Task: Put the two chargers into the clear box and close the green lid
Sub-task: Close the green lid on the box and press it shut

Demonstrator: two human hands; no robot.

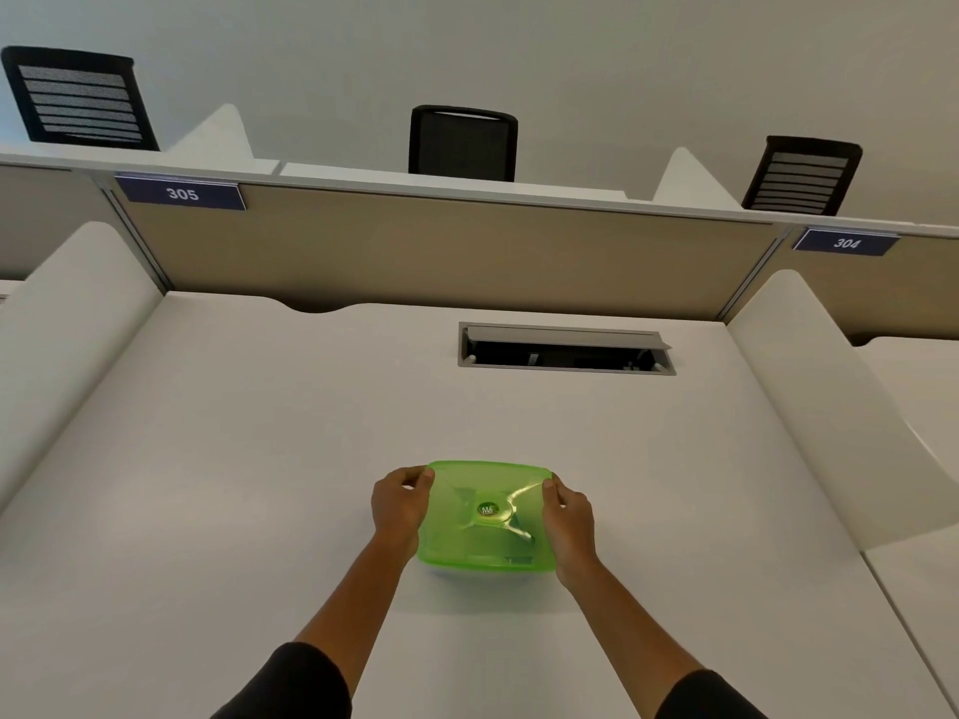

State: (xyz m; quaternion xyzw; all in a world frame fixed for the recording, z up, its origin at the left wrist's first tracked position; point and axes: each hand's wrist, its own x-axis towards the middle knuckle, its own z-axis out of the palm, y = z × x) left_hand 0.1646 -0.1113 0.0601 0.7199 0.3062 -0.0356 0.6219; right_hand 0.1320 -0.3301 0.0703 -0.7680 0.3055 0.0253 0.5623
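Note:
The green lid (485, 513) lies flat on top of the clear box on the white desk, a round emblem at its centre. Only a thin strip of the clear box (467, 572) shows under the lid's near edge. My left hand (399, 503) grips the lid's left side, thumb on its far left corner. My right hand (568, 521) grips the right side, thumb on the far right corner. Faint pale shapes show through the lid; I cannot tell if they are the chargers.
The white desk (259, 459) spreads around the box. A cable hatch (565, 350) stands open at the back right. Beige partition (441, 251) closes the far side, white side dividers flank the desk. Black chairs stand behind the partition.

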